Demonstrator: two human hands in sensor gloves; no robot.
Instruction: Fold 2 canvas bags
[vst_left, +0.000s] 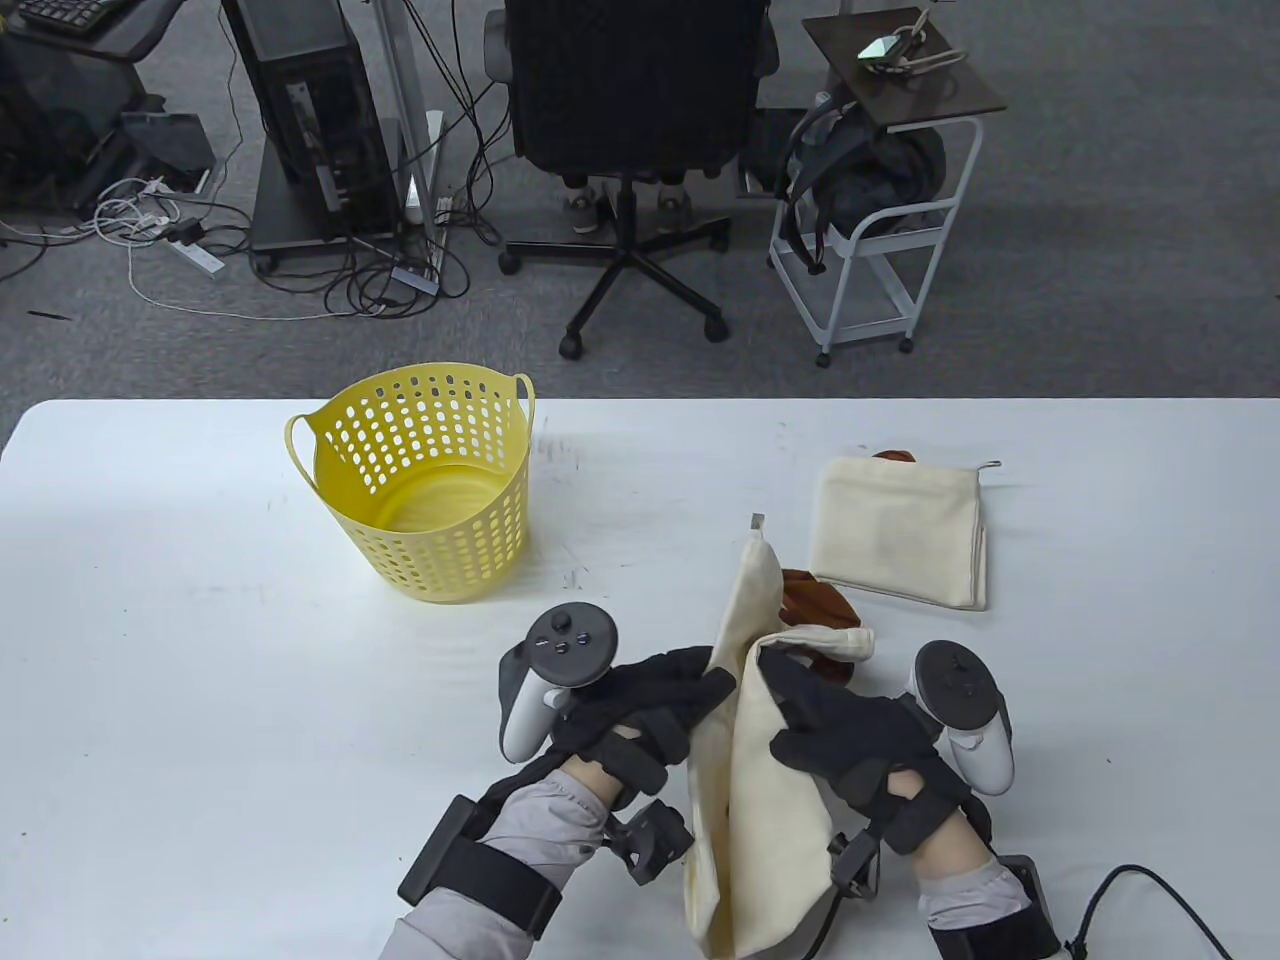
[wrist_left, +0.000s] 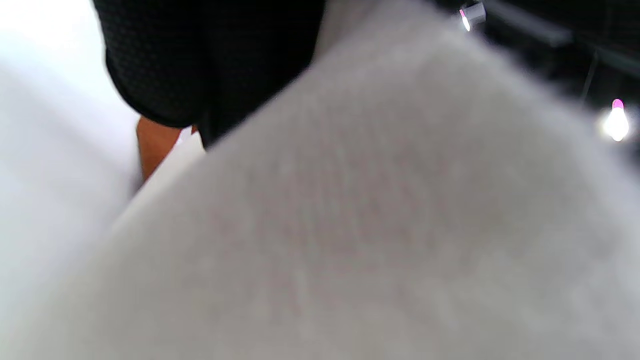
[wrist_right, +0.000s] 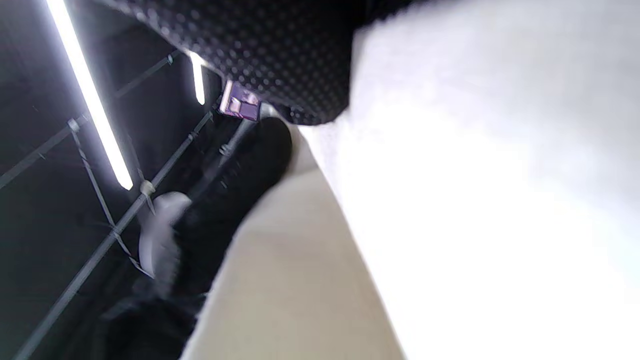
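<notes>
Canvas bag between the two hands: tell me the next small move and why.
Probably bring the two raised halves together and lay the canvas bag flat on the table. The left hand and right hand each grip a side of it, and the cloth stands up mid-fold, while the folded bag already lies flat beyond it.

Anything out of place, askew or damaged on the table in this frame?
Nothing looks damaged or spilled. The folded canvas bag lies flat but slightly askew, a brown handle peeking out behind it. The second canvas bag is bunched upright between the left hand and right hand, mid-fold. The yellow basket stands upright.
</notes>
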